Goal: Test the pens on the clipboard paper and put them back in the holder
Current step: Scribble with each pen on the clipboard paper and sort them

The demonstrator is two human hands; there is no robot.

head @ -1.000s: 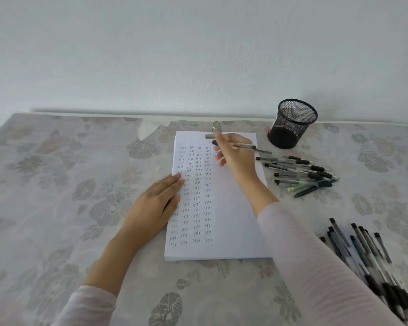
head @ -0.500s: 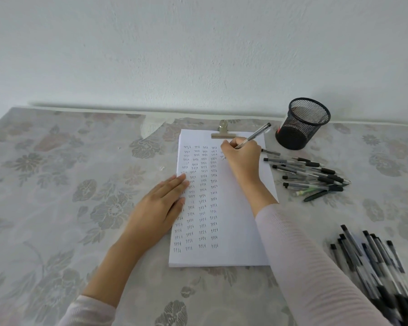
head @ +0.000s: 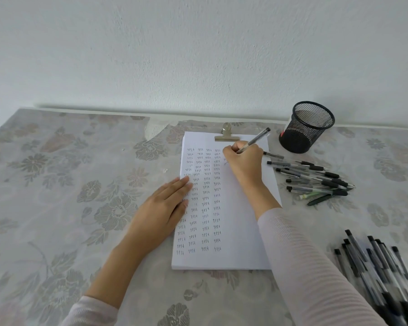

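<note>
Nearest me, at the lower right of the flowered worktop (head: 57,208), a blurred heap of black-capped pens (head: 375,274) lies loose. In front of me sits the clipboard paper (head: 243,231), a white stack with four full columns of the small handwritten word "test", so I judge the testing well along. My left hand (head: 165,212) lies flat with straight fingers on the sheet's left edge, pinning it. Further up, my right hand (head: 244,161) is curled round a clear pen (head: 254,142), tip down on the paper at the top of a fifth column that has barely begun; its capped end points toward the wall. Just right of the paper, a second scatter of pens (head: 316,180) lies on the worktop, one green among them; I cannot tell which pile is already tested. Beyond, the metal clip (head: 227,135) bites the sheet's top edge. Farthest, the black mesh holder (head: 306,127) stands upright by the wall with no pens showing in it, so putting them back looks wholly undone.
</note>
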